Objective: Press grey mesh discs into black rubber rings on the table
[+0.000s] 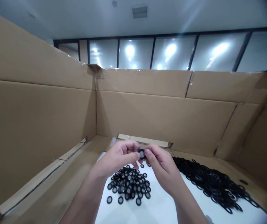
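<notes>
Bare hands [118, 157], bare forearms [88, 196]

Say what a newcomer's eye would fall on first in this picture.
Probably the small black-rimmed disc near the lower centre, held in the grip of the left hand and the right hand. Below it, a pile of similar discs stands out on the white surface, with a larger heap of black rings to the right. Tall cardboard walls rise behind and to the left.
</notes>
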